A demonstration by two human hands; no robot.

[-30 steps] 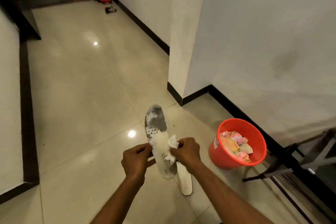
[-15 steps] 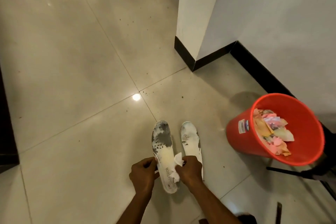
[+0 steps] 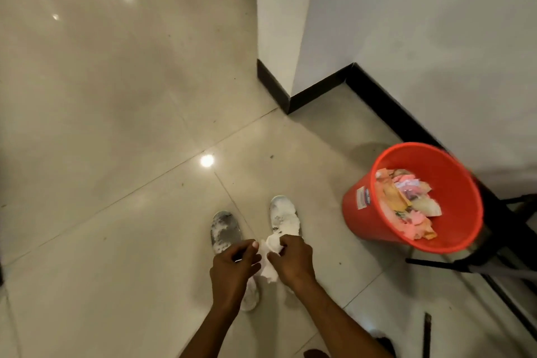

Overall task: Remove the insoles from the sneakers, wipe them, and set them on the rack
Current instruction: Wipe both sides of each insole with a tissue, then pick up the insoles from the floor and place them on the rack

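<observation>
Two white, grey-stained insoles lie side by side on the tiled floor: the dirtier left insole (image 3: 225,231) and the right insole (image 3: 284,218). Above their heel ends I hold a crumpled white tissue (image 3: 268,257) between both hands. My left hand (image 3: 232,270) has its fingers curled and pinches the tissue's left side. My right hand (image 3: 293,259) grips its right side. The hands hide the middle and heel parts of both insoles. No sneakers are in view.
An orange bucket (image 3: 366,212) full of paper scraps stands to the right of the insoles. Black metal rack legs (image 3: 494,264) run along the wall behind it. A white wall corner with black skirting (image 3: 273,87) juts out ahead.
The left insole, held up and wiped before, now lies on the floor beside the other. My left hand has let go of it and joined the right on the tissue. The view tilted downward.
</observation>
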